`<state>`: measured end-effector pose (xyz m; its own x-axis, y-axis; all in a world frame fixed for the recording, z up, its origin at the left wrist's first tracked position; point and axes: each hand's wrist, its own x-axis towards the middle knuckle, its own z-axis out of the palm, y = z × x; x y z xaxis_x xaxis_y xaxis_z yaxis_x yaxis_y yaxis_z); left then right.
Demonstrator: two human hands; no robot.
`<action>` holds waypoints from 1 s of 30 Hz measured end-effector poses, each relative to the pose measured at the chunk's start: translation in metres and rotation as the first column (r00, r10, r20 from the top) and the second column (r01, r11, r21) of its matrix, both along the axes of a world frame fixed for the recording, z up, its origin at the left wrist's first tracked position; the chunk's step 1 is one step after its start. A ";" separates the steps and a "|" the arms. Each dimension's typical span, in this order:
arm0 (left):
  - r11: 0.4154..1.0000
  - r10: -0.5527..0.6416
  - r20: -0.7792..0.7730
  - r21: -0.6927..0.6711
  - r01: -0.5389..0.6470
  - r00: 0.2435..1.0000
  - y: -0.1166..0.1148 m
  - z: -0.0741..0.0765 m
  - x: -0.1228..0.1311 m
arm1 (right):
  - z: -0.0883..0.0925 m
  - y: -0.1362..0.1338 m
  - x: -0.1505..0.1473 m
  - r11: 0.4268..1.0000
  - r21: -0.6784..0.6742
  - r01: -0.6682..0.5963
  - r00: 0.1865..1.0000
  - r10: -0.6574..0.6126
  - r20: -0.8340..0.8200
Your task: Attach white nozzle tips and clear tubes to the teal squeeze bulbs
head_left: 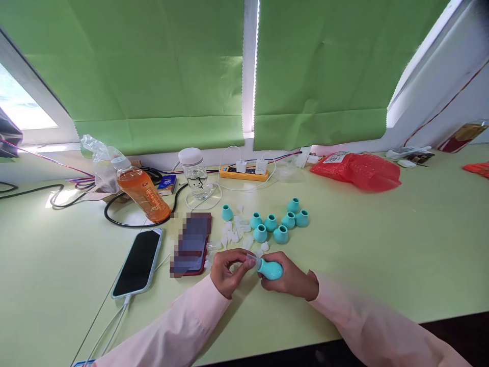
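Observation:
My right hand [286,275] is closed round a turquoise squeeze bulb [271,270], its rounded end towards me and to the right. A clear plastic tip [252,259] sits at the bulb's narrow end, and my left hand [231,270] pinches it between thumb and fingers. Whether the tip is fully seated in the bulb is hidden by my fingers. Just beyond my hands lie several loose clear and whitish plastic pieces [233,234]. Several more turquoise bulbs [280,234] stand on the table behind them, their round openings facing up.
Left of my hands lie a red-cased phone [191,244] and a black-screened phone [138,262] with a white cable. Behind are a tilted orange drink bottle [143,191], a clear jar [195,176], a yellow power strip [244,174] and a red plastic bag [357,171].

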<state>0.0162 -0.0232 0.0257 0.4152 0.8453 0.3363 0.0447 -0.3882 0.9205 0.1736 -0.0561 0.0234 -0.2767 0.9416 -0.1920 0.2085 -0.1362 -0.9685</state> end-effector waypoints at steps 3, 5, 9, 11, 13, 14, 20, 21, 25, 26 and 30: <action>0.998 -0.006 -0.035 0.056 0.008 0.999 0.000 0.003 0.001 | 0.007 0.001 0.002 0.973 -0.227 -0.031 0.999 0.021 -0.043; 0.998 0.002 -0.039 0.067 0.001 0.999 -0.001 0.005 0.001 | 0.011 0.001 0.002 0.959 -0.280 -0.048 0.996 0.024 -0.088; 0.998 0.010 0.002 0.054 -0.010 1.000 -0.003 0.004 0.000 | 0.013 -0.001 -0.001 0.984 -0.145 -0.107 0.982 0.082 -0.167; 0.997 0.051 0.066 0.057 -0.055 0.996 -0.002 0.004 -0.003 | 0.010 -0.001 0.001 0.998 -0.010 -0.062 0.974 0.059 -0.217; 0.989 0.109 0.107 0.084 -0.118 0.988 0.001 0.004 -0.006 | 0.006 0.000 0.005 0.996 0.074 0.051 0.958 -0.028 -0.285; 0.983 0.132 0.086 0.116 -0.142 0.987 0.003 0.005 -0.007 | 0.004 0.001 0.008 0.988 0.101 0.114 0.945 -0.076 -0.318; 0.832 0.296 -0.420 0.555 -0.016 0.858 0.018 -0.004 -0.009 | -0.002 0.009 0.023 0.910 0.254 0.329 0.874 -0.192 -0.446; 0.804 0.330 -0.490 0.594 0.033 0.807 0.018 -0.007 -0.007 | -0.002 0.009 0.023 0.908 0.258 0.330 0.872 -0.189 -0.451; 0.737 0.428 -0.642 0.655 0.165 0.637 0.016 -0.016 0.007 | -0.001 0.007 0.021 0.911 0.260 0.319 0.874 -0.177 -0.453; 0.726 0.452 -0.649 0.667 0.171 0.612 0.015 -0.016 0.012 | -0.002 0.006 0.020 0.913 0.260 0.316 0.876 -0.175 -0.450; 0.703 0.512 -0.650 0.693 0.162 0.561 0.015 -0.012 0.031 | -0.002 0.005 0.018 0.914 0.272 0.301 0.899 -0.178 -0.399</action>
<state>0.0471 -0.0077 0.0134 0.6433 0.6399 0.4203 0.7090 -0.7052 -0.0114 0.1917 -0.0515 0.0216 -0.0259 0.9797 0.1986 -0.1601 0.1920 -0.9682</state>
